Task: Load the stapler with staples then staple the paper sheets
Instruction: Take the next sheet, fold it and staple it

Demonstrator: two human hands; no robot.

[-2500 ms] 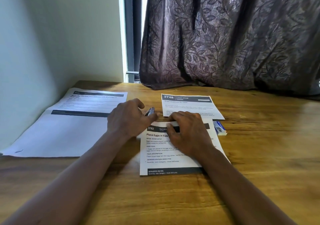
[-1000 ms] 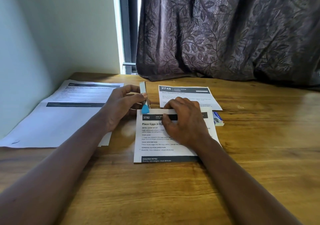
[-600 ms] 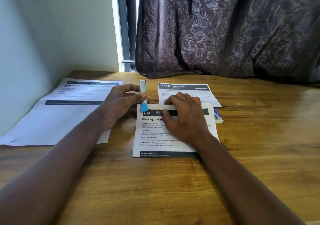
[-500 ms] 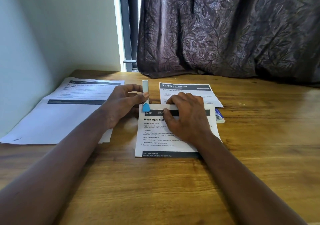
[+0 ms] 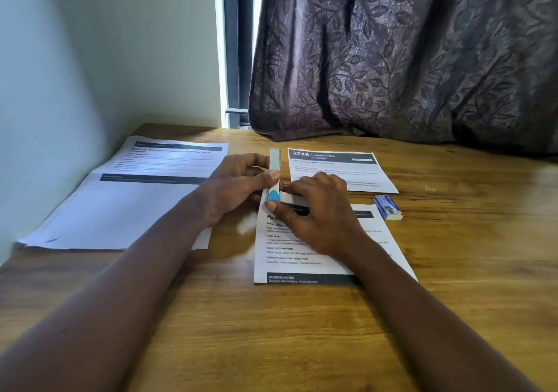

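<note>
My left hand [image 5: 232, 189] grips a slim metal stapler [image 5: 274, 166] with a blue end and holds it upright at the top left corner of the printed paper sheets [image 5: 302, 260] on the wooden table [image 5: 302, 331]. My right hand [image 5: 317, 210] lies on the upper part of those sheets with its fingers spread and pressing down. Its thumb tip touches the stapler's blue end. The sheets' top left corner is hidden behind the stapler and fingers. A small blue and white staple box [image 5: 388, 207] lies just right of the sheets.
A second printed sheet headed 2748 [image 5: 338, 166] lies behind my right hand. Larger white sheets [image 5: 126, 201] cover the table's left side against the wall [image 5: 90, 59]. A dark patterned curtain [image 5: 407, 53] hangs over the table's back edge.
My left hand lifted the stapler from flat on the table to upright at the sheets' corner. My right hand slid left along the sheets until its thumb met the blue end.
</note>
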